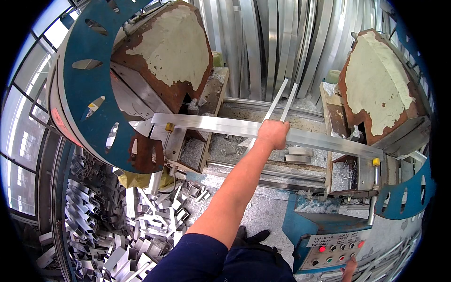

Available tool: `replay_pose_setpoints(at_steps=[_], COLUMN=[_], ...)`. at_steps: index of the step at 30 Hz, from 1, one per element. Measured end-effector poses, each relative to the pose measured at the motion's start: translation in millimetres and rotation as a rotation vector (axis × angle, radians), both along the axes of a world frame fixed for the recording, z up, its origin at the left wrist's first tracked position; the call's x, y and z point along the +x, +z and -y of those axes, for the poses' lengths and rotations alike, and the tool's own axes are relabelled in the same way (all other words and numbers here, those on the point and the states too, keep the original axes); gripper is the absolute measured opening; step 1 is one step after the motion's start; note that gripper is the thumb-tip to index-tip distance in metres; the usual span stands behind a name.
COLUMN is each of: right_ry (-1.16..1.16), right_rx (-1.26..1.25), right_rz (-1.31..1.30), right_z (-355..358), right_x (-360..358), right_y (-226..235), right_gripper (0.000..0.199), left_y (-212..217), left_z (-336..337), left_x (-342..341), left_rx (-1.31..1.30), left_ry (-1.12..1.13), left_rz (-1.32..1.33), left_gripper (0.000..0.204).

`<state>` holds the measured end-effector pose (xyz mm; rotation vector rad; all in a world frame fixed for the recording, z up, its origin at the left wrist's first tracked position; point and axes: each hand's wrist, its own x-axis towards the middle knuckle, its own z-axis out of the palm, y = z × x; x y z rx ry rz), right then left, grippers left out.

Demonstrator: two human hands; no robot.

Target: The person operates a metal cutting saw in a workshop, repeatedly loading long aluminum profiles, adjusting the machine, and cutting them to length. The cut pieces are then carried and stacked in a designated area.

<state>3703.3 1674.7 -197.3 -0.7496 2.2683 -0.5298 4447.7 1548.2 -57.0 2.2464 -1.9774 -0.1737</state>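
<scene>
A long silver aluminium profile lies across the double-head saw from the left cutting head to the right one. My left hand is closed around its middle, fingers wrapped over the far side. Two thin pale bars stick out beyond that hand, passing beneath the profile; whether the hand touches them is hidden. Low at the right, my right hand reaches a stretched finger to the lower right knobs of the blue control panel. Only part of this hand shows, with nothing seen in it.
A blue slotted guard curves round the left saw head; the right saw head stands opposite. Yellow-tipped clamps sit by the profile's ends. Offcuts cover the lower left floor. Long profiles lean behind.
</scene>
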Motion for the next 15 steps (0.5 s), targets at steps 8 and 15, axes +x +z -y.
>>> replay_pose_setpoints(at_steps=[8,15], right_ry=[0.069,0.091], right_rx=[0.006,0.022], right_rz=[-0.058,-0.051], right_z=[3.2,0.9], right_x=[8.7,-0.7], right_y=[6.0,-1.6], right_gripper=[0.039,0.043], left_y=[-1.2,-1.8], left_z=[1.1,-1.3], left_x=[-0.2,2.6], left_rx=[0.007,-0.004], left_ry=[0.009,0.004], left_rz=[-0.005,-0.010], left_gripper=[0.028,0.028])
